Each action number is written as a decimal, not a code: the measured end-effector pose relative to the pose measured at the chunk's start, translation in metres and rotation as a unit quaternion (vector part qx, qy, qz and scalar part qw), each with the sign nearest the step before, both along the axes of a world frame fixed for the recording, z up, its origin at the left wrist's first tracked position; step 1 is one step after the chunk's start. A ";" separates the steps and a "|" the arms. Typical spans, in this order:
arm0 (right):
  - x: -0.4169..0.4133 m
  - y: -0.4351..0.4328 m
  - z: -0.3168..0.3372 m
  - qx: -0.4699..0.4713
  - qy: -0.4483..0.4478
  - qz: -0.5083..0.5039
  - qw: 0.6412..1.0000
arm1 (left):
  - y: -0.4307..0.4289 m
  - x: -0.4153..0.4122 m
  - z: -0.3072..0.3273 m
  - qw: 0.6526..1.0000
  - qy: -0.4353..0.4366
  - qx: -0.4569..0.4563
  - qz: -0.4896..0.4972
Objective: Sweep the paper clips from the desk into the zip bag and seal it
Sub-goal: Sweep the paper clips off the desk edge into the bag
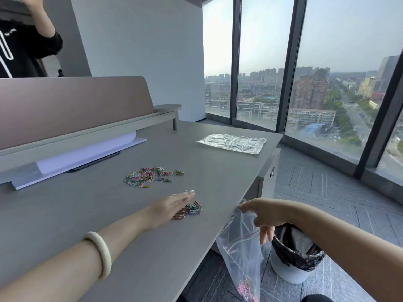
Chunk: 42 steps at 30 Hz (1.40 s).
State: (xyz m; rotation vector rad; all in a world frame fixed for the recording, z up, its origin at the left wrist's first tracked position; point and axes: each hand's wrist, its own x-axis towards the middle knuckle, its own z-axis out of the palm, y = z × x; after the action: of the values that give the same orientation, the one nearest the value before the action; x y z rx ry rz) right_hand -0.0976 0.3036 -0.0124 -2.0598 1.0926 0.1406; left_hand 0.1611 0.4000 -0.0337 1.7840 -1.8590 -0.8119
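While the right hand point(259, 214) pinches the zip bag point(242, 253) open below the desk point(152, 258) edge, the flat, unclenched left hand point(170, 207) herds paper clips point(192, 210) toward it. A bigger pile point(150, 176) waits behind.

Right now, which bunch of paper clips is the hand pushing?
The small bunch by the desk edge, under the left hand. The big pile farther back lies untouched.
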 end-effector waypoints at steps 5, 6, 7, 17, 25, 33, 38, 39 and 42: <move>0.002 0.000 0.003 0.066 -0.015 -0.033 0.997 | 0.012 -0.006 -0.020 0.969 -0.242 0.036 0.038; 0.002 -0.001 0.001 0.056 -0.009 -0.030 0.998 | 0.008 -0.014 -0.024 0.964 -0.259 0.029 0.050; 0.002 -0.002 0.000 0.039 -0.005 -0.022 0.999 | 0.003 -0.023 -0.025 0.965 -0.255 0.020 0.061; 0.003 -0.006 -0.004 0.014 0.007 -0.005 1.000 | -0.038 -0.077 -0.018 0.982 -0.164 -0.064 -0.069; -0.003 -0.006 0.001 -0.007 0.006 -0.004 1.000 | -0.037 -0.081 -0.013 0.994 -0.016 -0.070 -0.076; -0.006 -0.003 0.004 -0.012 0.005 -0.008 1.000 | -0.050 -0.090 0.003 0.991 -0.083 -0.050 -0.093; -0.004 0.000 0.005 0.005 -0.003 -0.008 1.000 | -0.036 -0.082 0.007 0.995 -0.030 -0.035 -0.086; -0.004 0.000 0.005 0.006 -0.003 -0.007 1.000 | -0.033 -0.079 0.009 0.996 -0.014 -0.037 -0.076; -0.005 0.000 0.004 0.009 -0.008 -0.005 1.000 | -0.021 -0.067 0.015 0.996 -0.031 -0.037 -0.072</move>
State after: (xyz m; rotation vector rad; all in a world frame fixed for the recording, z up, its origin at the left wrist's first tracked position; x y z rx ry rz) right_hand -0.1024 0.3041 -0.0083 -2.0353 1.0876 0.1289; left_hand 0.0939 0.3785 -0.0186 1.6637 -2.0504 -0.7349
